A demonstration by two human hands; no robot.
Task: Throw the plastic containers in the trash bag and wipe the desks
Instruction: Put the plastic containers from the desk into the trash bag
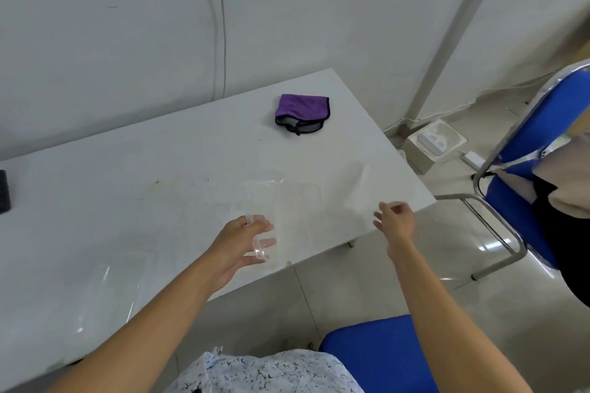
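Your left hand (245,242) gripped the near end of a clear plastic container (287,201) at the front edge of the white desk (127,175), fingers curled round its rim. Your right hand (397,220) hovered by the desk's right corner with its fingers loosely curled; blur hid whether it pinched anything. A second clear container (111,290) sat on the desk to your left. A purple cloth (301,108) lay farther back, well apart from both.
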